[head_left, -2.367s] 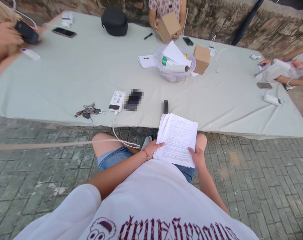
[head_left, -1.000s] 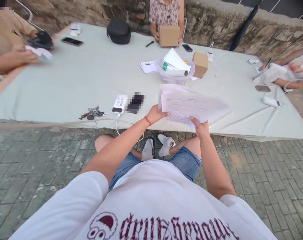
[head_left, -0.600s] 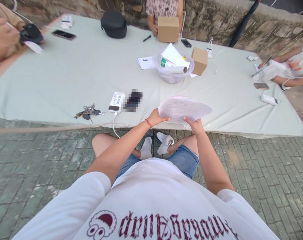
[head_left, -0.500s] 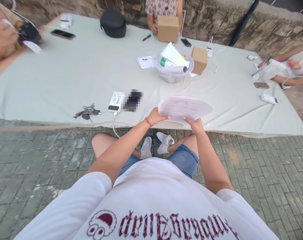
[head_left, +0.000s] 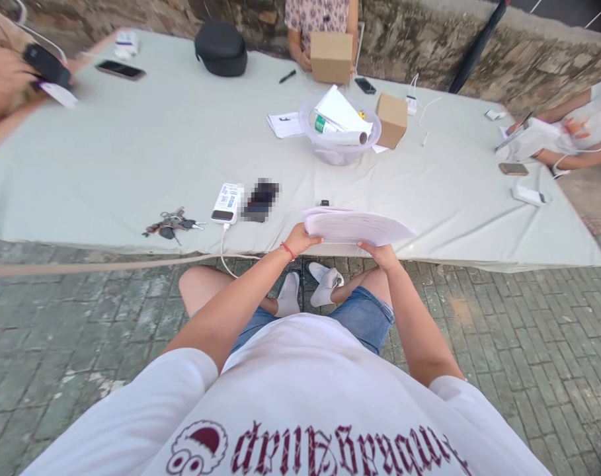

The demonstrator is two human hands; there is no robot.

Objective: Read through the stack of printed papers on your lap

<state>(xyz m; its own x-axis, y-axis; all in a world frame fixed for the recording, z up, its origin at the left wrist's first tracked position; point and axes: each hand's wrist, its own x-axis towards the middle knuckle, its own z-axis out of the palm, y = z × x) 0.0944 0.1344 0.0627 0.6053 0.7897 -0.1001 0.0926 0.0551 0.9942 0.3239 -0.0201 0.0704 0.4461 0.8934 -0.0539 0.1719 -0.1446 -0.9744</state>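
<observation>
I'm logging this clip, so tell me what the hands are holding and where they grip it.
Both hold one stack of papers: left hand at its near-left corner, right hand along its near edge.

Centre frame: sheaf of papers (head_left: 358, 228) above desk (head_left: 131, 152) edge. Left of it: power bank (head_left: 225, 202), then keys (head_left: 170, 223). Behind, upper centre: bowl (head_left: 338, 147), box (head_left: 391, 119) to its right.

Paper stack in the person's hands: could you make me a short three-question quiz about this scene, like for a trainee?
1. True or false: both hands hold the stack of papers.
2. What lies nearest left of the power bank on the table cloth? A) bunch of keys B) pen C) cardboard box
3. Fill in: the rolled paper sits in a clear plastic ____.

Key: 1. True: left hand and right hand grip its near edge. 2. A, the bunch of keys. 3. bowl.
</observation>
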